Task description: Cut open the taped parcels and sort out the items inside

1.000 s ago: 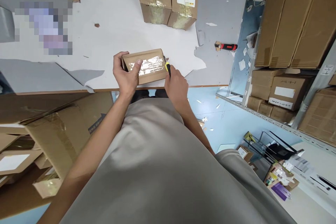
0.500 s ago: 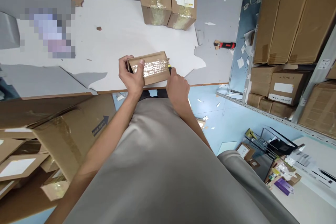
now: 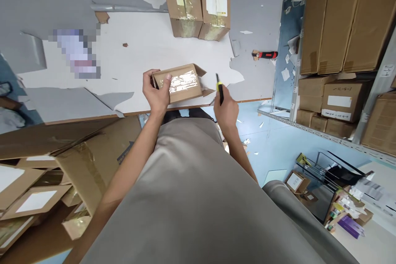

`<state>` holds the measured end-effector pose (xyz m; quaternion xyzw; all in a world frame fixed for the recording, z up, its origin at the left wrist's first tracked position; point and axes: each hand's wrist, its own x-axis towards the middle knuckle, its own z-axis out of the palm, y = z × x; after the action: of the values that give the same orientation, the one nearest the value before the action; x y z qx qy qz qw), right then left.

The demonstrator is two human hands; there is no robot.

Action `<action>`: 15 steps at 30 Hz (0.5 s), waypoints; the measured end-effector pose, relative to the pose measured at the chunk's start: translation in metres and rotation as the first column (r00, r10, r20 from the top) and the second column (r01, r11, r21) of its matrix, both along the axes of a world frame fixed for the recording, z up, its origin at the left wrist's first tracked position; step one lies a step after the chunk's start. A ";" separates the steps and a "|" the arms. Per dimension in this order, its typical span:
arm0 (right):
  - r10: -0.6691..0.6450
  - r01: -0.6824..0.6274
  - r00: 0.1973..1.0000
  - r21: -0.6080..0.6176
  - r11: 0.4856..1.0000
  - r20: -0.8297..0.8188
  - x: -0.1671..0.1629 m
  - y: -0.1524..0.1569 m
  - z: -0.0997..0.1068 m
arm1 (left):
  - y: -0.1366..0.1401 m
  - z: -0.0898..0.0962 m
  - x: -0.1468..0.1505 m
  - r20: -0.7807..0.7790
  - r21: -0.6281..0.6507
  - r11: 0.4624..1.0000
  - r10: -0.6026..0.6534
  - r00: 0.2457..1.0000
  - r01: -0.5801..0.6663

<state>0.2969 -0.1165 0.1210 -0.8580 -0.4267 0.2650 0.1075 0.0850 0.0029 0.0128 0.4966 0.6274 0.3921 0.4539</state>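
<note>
My left hand (image 3: pixel 157 91) grips the left end of a small cardboard box (image 3: pixel 182 97), thumb on top beside a strip of shiny clear tape (image 3: pixel 187 81). At the box's right end, flaps (image 3: pixel 200 70) stick out, spread apart. Closed around a black and yellow utility knife (image 3: pixel 220 89), my right hand (image 3: pixel 227 109) is just right of those flaps and apart from the box. The knife's tip points away from me.
Two taped cardboard boxes (image 3: pixel 201 20) stand at the table's far side. A red and black cutter (image 3: pixel 267 55) lies to the right. Shelves with boxes (image 3: pixel 337 101) rise at right, and a large open carton (image 3: pixel 102 152) holding smaller boxes is at lower left. Paper scraps litter table and floor.
My right hand has drawn the knife away from the box to the right. The flaps at the box's right end now stand open. My left hand still holds the box.
</note>
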 end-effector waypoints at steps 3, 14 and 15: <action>-0.106 0.105 0.994 0.015 0.994 0.037 0.037 0.015 -0.050 | 0.002 -0.002 -0.013 -0.057 0.005 1.000 0.002 0.998 -0.002; -0.139 0.133 0.987 -0.085 0.988 -0.077 0.070 0.045 -0.147 | -0.004 -0.007 -0.068 -0.108 -0.081 0.994 0.069 0.992 -0.078; -0.120 0.117 0.991 -0.046 0.992 -0.062 0.068 0.044 -0.147 | -0.004 -0.009 -0.072 -0.105 -0.088 0.991 0.087 0.991 -0.096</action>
<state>0.3652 -0.0723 -0.0258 -0.8749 -0.3656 0.2948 0.1185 0.0132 -0.0010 0.0042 0.4648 0.6893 0.3574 0.4256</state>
